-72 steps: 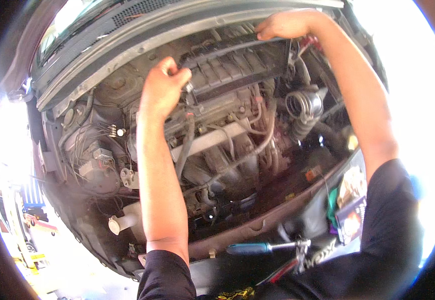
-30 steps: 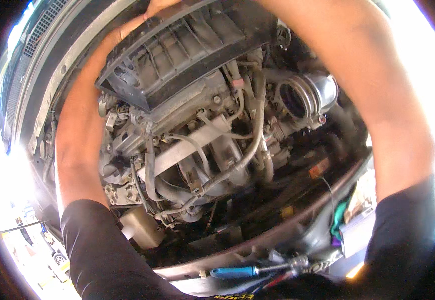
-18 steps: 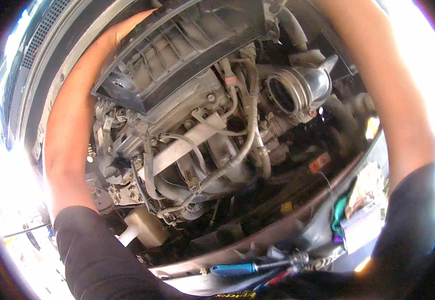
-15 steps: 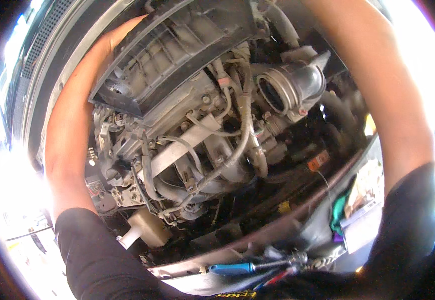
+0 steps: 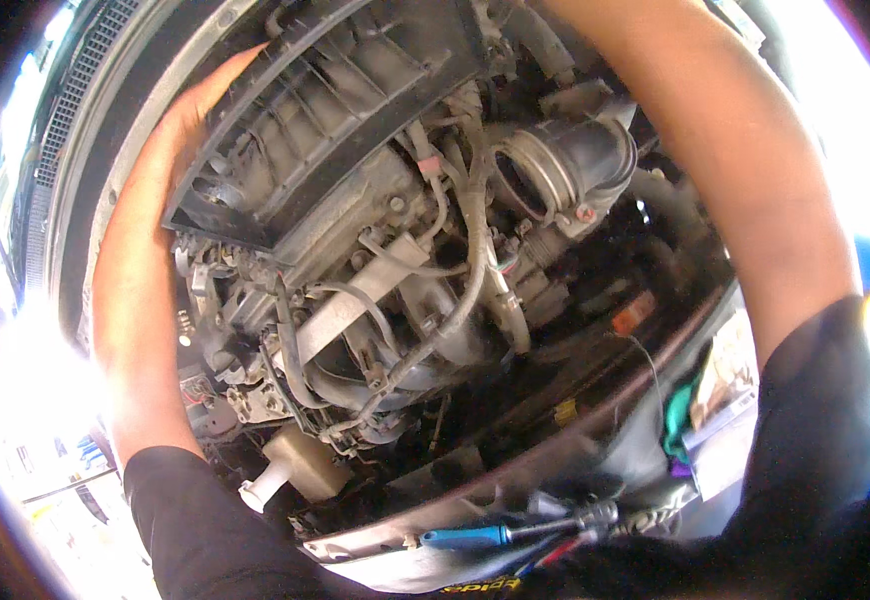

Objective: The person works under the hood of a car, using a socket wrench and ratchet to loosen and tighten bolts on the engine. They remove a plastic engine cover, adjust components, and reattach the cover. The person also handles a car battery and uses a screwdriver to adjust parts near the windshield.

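Observation:
A large black ribbed plastic cover (image 5: 355, 105) lies tilted across the top of the engine, its hollow side showing. My left arm reaches up along the left side, and my left hand (image 5: 223, 82) goes behind the cover's far left edge. Its fingers are hidden there, so their grip cannot be made out. On the right, my right forearm (image 5: 745, 150) stretches up and leaves the picture at the top, taking the hand with it. Below the cover sits the engine, with a silver metal bar (image 5: 360, 305) and several hoses. A black air duct (image 5: 585, 165) with a round open mouth stands right of the cover.
A blue-handled ratchet (image 5: 465, 537) lies on the front body edge near me. To its left, a cream plastic reservoir (image 5: 305, 465) with a white neck stands low. An orange label (image 5: 635, 313) marks the front panel. Papers and a green cloth (image 5: 677, 415) lie at right.
The cover and engine sit slightly further left in the picture, and the cover's near left corner is lower. My right forearm has shifted left at the top.

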Available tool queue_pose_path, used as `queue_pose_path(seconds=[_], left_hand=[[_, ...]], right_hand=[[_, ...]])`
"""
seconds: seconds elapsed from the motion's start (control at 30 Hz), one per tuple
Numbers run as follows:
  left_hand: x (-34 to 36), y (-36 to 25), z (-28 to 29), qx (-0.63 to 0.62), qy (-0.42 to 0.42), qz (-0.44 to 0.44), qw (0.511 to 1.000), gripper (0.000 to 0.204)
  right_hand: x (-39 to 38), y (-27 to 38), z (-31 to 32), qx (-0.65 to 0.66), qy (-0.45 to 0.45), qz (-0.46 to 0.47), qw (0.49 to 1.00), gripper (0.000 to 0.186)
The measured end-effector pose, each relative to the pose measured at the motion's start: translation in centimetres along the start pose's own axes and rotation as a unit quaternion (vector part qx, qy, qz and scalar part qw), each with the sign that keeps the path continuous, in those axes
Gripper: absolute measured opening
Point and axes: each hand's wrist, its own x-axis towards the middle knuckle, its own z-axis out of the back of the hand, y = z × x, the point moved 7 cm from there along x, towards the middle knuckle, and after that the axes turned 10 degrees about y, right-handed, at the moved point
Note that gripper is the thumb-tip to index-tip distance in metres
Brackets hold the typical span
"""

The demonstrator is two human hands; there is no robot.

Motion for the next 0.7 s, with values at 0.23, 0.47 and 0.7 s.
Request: queue_pose_path(seconds=[0.23,0.47,0.7], left_hand=[[-3.5,6.7,5.0,-0.094,-0.031,-0.01,0.995,0.041],[-3.2,12.0,1.1,-0.433,-0.042,-0.12,0.892,0.033],[-5.4,10.7,0.6,-0.281,-0.1,-0.218,0.929,0.037]], right_hand=[[1.1,-2.0,0.0,0.005,-0.018,0.014,1.0,0.057],[3.1,-8.8,1.4,0.014,-0.029,0.001,0.999,0.058],[6.9,-9.5,1.7,0.012,0.011,-0.053,0.998,0.061]])
